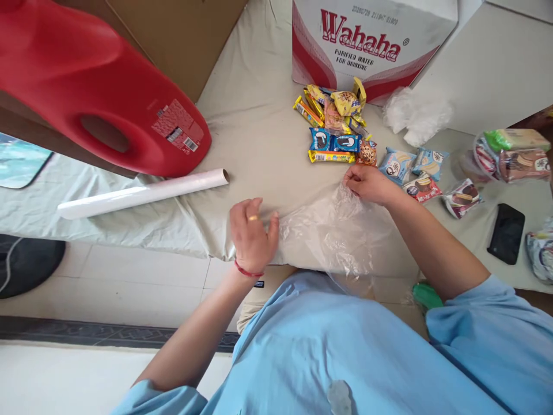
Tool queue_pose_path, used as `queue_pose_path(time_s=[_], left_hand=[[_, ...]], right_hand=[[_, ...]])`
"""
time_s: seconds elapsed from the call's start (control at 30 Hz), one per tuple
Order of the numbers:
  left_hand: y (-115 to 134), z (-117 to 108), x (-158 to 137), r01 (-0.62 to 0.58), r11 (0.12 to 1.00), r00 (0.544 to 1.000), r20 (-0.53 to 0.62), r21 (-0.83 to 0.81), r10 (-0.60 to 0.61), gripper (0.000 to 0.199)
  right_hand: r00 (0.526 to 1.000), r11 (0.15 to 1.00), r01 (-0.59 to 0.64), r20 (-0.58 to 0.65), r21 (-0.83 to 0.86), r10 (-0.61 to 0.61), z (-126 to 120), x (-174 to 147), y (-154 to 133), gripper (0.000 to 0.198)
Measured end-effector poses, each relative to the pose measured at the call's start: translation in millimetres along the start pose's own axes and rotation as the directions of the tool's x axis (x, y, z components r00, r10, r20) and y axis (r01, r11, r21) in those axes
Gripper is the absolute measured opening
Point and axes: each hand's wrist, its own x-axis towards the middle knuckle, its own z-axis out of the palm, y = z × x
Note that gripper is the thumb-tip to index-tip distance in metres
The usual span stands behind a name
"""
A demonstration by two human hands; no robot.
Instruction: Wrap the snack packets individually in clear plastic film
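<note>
A clear plastic bag [345, 242] hangs thin and crumpled over the table's front edge, against my shirt. My right hand [367, 183] pinches its upper rim, fingers closed together. To the bag's left, my left hand [254, 235] has its fingers spread and holds nothing; a ring and a red wrist cord show on it. Just beyond my right hand lie blue wrapped cookies [334, 140], a yellow snack stick [332, 156] and a brown cookie packet [367, 152]. Light blue cake packets [396, 165] sit to its right.
A white roll [144, 194] and a big red jug [142, 115] lie at left. The Wahaha carton [367, 40] stands behind a heap of snacks [334, 106]. At right are a phone [506, 233], a clear tub of packets [477, 158] and a crumpled white bag [417, 115].
</note>
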Motion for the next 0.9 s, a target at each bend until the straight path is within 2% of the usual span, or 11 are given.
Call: queue_pose_path(time_s=[0.03,0.1,0.13,0.23,0.33,0.43,0.63,0.7,0.8,0.83,0.9], left_hand=[[-1.0,2.2,-5.7,-0.102,0.995,0.994,-0.037,0.002,0.102,0.034],[-3.0,3.7,-13.9,-0.328,0.943,0.943,0.043,-0.060,0.330,0.025],[-3.6,3.2,-15.9,-0.433,0.894,0.884,0.139,-0.116,0.447,0.027],[-2.4,-0.2,-14.7,-0.630,0.740,0.625,0.412,-0.236,0.663,0.046],[1.4,-2.1,-8.9,-0.694,0.690,0.521,0.519,-0.204,0.677,0.052],[3.3,0.7,-5.1,-0.713,0.681,0.516,0.531,-0.168,0.672,0.057],[-1.1,7.6,-0.2,-0.625,0.763,0.599,0.526,-0.163,0.604,0.058],[-2.7,6.0,2.4,-0.589,0.785,0.611,0.530,-0.191,0.587,0.059],[-3.2,3.0,5.7,-0.557,0.797,0.617,0.528,-0.231,0.584,0.055],[-2.8,2.8,6.3,-0.549,0.803,0.622,0.528,-0.232,0.578,0.052],[-1.4,4.2,6.5,-0.540,0.816,0.640,0.528,-0.208,0.558,0.045]], right_hand=[[1.000,1.000,0.008,0.010,-0.030,-0.007,-0.8,3.6,-5.2,0.004],[0.999,0.997,0.027,0.032,-0.077,-0.025,-3.1,9.6,-15.9,0.005],[0.998,0.994,0.039,0.045,-0.097,-0.035,-4.5,12.1,-20.8,0.006],[0.994,0.983,0.087,0.073,-0.159,-0.076,-8.9,19.5,-32.4,0.005],[0.988,0.959,0.152,0.069,-0.238,-0.139,-11.5,28.6,-39.9,0.007],[0.979,0.925,0.200,0.035,-0.325,-0.200,-10.8,40.7,-43.3,0.009],[0.958,0.860,0.208,-0.082,-0.466,-0.276,-15.3,50.9,-42.8,0.014],[0.910,0.836,0.219,-0.205,-0.503,-0.361,-19.9,36.0,-46.1,0.018],[0.778,0.807,0.232,-0.394,-0.544,-0.489,-14.2,-5.3,-51.3,0.023],[0.755,0.797,0.257,-0.401,-0.547,-0.519,-5.9,-21.2,-51.2,0.025],[0.777,0.758,0.403,-0.246,-0.512,-0.579,20.8,-50.8,-46.6,0.027]])
